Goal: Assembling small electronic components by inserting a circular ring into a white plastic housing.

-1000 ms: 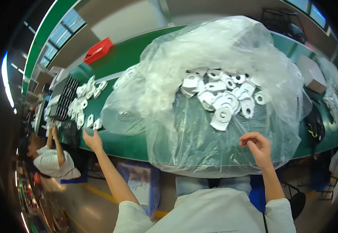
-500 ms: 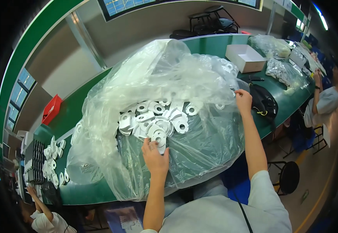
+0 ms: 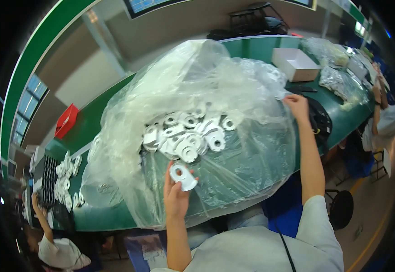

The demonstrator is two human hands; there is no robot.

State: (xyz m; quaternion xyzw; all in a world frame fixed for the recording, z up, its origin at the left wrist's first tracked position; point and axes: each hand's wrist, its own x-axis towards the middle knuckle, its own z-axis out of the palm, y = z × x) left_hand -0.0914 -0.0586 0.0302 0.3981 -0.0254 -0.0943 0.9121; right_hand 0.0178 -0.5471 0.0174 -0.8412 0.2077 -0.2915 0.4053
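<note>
A white flat part with a round hole [image 3: 184, 177] is gripped between the thumb and fingers of my left hand [image 3: 176, 199], lifted just in front of the pile. The pile of similar white parts [image 3: 188, 136] lies in the mouth of a large clear plastic bag [image 3: 161, 86], which spreads over the table. My right hand [image 3: 297, 108] is at the bag's right edge, beside a bulge of clear plastic [image 3: 265, 72]. Its fingers are pinched together; what they hold, if anything, is too small to make out.
More white parts [image 3: 63, 181] lie at the left by a black rack [image 3: 46, 181], where another person [image 3: 59, 251] works. A red bin [image 3: 66, 121] stands far left. At the right are a white box [image 3: 296, 65], a black bag [image 3: 321, 120] and another person [image 3: 388, 122].
My left hand has picked a white part off the front of the pile and drawn it back, turning it up. My right hand stays near the bag's right edge. The view has shifted slightly.
</note>
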